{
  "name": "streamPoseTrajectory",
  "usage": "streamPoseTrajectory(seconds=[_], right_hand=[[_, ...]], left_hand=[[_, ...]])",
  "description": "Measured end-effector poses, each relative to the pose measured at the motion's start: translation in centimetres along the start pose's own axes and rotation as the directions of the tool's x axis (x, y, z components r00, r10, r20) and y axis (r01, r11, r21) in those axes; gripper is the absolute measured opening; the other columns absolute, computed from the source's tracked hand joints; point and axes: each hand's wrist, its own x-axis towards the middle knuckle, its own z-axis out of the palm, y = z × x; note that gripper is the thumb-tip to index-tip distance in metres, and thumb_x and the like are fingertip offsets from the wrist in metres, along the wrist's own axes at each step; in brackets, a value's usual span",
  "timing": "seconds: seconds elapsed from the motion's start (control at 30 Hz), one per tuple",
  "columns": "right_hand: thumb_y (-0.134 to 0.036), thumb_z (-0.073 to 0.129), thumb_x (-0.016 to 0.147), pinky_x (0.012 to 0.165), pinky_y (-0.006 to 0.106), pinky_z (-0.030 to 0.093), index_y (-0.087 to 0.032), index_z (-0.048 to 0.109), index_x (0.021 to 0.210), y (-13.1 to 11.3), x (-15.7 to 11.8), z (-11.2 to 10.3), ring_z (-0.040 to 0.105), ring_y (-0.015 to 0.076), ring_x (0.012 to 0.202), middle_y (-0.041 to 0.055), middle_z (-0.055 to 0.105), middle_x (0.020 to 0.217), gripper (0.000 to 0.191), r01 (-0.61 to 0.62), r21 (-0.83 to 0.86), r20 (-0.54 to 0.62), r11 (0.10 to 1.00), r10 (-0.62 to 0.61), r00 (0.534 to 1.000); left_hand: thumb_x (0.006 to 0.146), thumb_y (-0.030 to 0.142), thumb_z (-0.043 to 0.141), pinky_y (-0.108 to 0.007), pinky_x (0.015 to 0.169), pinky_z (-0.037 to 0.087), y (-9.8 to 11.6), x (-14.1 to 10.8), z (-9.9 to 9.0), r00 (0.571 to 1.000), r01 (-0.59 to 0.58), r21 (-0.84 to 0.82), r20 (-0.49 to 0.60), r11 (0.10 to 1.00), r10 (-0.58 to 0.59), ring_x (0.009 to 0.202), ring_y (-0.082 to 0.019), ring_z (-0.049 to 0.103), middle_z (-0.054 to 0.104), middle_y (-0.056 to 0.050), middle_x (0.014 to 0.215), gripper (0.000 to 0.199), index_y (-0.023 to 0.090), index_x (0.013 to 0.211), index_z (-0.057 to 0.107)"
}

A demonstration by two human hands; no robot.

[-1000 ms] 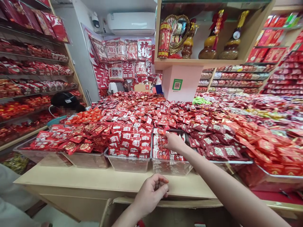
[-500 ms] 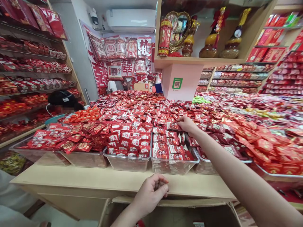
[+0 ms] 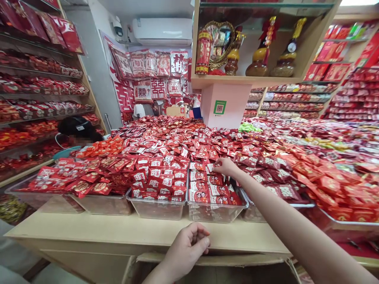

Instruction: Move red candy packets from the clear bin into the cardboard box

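My right hand reaches over a clear plastic bin and pinches a small red-and-white packet at the back of its rows. Similar red-and-white packets stand in two columns inside that bin. Nearer to me, my left hand hovers above the counter's front edge with its fingers curled loosely together; I see nothing in it. Just below it is an open cardboard box, its inside mostly dark.
Clear bins of red packets line the pale wooden counter, with heaped packets behind. A wooden display cabinet overhangs the heap. At the left, a person in a black cap is low beside stocked shelves.
My right hand has moved slightly down and left, bringing the packet lower onto the back of the bin's rows. My left hand stays nearly still, and the view has shifted a little.
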Motion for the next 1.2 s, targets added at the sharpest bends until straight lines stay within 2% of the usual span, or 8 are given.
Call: streamPoseTrajectory(seconds=[0.13,0.27,0.43,0.63,0.9,1.2], right_hand=[[-0.041,0.065,0.055,0.075,0.028,0.037,-0.017,0.058,0.097,-0.1,-0.3,0.8,0.047,0.0236,0.095,0.0098,0.054,0.094,0.048,0.021,-0.098,-0.007,0.995,-0.022,1.000],[-0.047,0.061,0.060,0.072,0.028,0.038,-0.016,0.056,0.098,-0.6,-0.8,1.1,0.050,0.0230,0.090,0.0122,0.051,0.097,0.049,0.018,-0.166,0.012,0.986,-0.016,1.000],[-0.049,0.063,0.056,0.063,0.031,0.041,-0.016,0.054,0.095,-1.2,-1.4,1.1,0.054,0.0252,0.083,0.0128,0.050,0.097,0.052,0.028,-0.256,0.025,0.966,-0.022,0.999],[-0.035,0.053,0.070,0.063,0.032,0.041,-0.016,0.053,0.093,-1.0,-1.0,0.9,0.055,0.0269,0.085,0.0140,0.054,0.095,0.030,0.072,-0.362,0.006,0.930,-0.075,0.997],[-0.024,0.059,0.067,0.072,0.030,0.037,-0.012,0.050,0.093,0.0,-0.3,1.3,0.052,0.0244,0.091,0.0143,0.056,0.096,0.030,0.220,-0.383,0.045,0.897,-0.220,0.974],[-0.020,0.048,0.074,0.067,0.025,0.034,-0.013,0.046,0.090,0.6,-0.2,1.1,0.052,0.0200,0.083,0.0115,0.057,0.091,0.017,0.357,-0.386,0.084,0.851,-0.353,0.932]], left_hand=[[0.073,0.030,0.056,-0.024,0.059,0.040,0.0,0.0,0.0,1.000,-0.001,0.018,0.007,1.000,0.001,0.060,-0.011,0.052,0.055,0.002,0.061,0.017,0.016,0.082,0.053],[0.073,0.030,0.056,-0.023,0.059,0.040,0.0,0.0,0.0,1.000,0.002,0.025,0.009,1.000,-0.002,0.059,-0.011,0.052,0.054,0.002,0.062,0.017,0.016,0.082,0.053],[0.073,0.028,0.055,-0.024,0.059,0.041,0.1,0.1,0.0,1.000,0.011,0.027,0.007,1.000,-0.011,0.059,-0.011,0.052,0.054,0.002,0.063,0.016,0.015,0.082,0.053],[0.073,0.027,0.055,-0.024,0.059,0.040,-0.1,0.0,0.0,1.000,0.012,0.027,0.000,1.000,-0.012,0.058,-0.011,0.052,0.054,0.002,0.061,0.014,0.015,0.081,0.053],[0.074,0.025,0.053,-0.024,0.059,0.039,-0.4,0.2,-0.1,1.000,0.011,0.041,0.019,0.999,-0.012,0.059,-0.011,0.052,0.053,0.002,0.062,0.013,0.015,0.083,0.052],[0.076,0.025,0.052,-0.024,0.059,0.039,0.1,0.0,0.0,0.999,0.030,0.085,0.039,0.996,-0.033,0.061,-0.011,0.052,0.054,0.001,0.065,0.013,0.015,0.085,0.051]])
